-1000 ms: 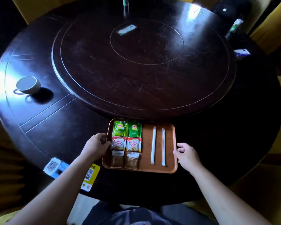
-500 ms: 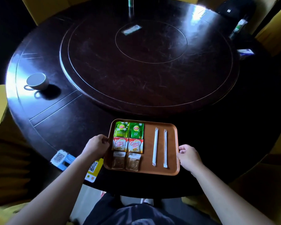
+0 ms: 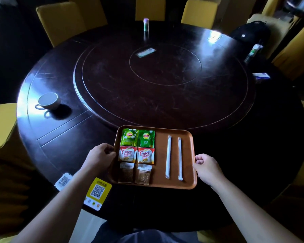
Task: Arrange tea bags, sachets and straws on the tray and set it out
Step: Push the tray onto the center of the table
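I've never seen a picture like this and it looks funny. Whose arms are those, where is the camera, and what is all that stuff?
The camera sits on a person's head and looks down, so the arms are that person's own. The left hand and the right hand each grip a side of a brown wooden tray above a big round dark wooden table. On the tray lie two green tea bag packets, two red and white creamer sachets, two clear sugar packets and two white paper-wrapped straws. A grey cup stands far left.
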The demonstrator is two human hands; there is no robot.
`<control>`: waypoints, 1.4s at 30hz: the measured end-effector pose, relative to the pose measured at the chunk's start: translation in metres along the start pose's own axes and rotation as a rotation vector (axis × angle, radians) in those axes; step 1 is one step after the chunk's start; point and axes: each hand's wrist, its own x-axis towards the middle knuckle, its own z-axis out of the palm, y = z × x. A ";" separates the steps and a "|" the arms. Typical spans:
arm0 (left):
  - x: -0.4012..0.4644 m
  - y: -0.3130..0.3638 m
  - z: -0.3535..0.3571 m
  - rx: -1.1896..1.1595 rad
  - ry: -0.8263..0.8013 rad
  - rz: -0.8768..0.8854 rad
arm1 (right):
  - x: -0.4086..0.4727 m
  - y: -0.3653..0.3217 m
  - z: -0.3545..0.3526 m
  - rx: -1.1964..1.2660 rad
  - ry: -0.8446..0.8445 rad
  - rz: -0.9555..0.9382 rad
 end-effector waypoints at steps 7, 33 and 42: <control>0.065 0.036 -0.019 0.034 -0.018 0.080 | 0.038 -0.062 -0.006 0.005 0.046 -0.006; 0.259 0.124 0.021 0.004 -0.167 0.104 | 0.204 -0.147 0.004 -0.031 0.155 0.137; 0.254 0.116 0.017 -0.082 -0.276 0.087 | 0.195 -0.152 0.005 -0.093 0.119 0.113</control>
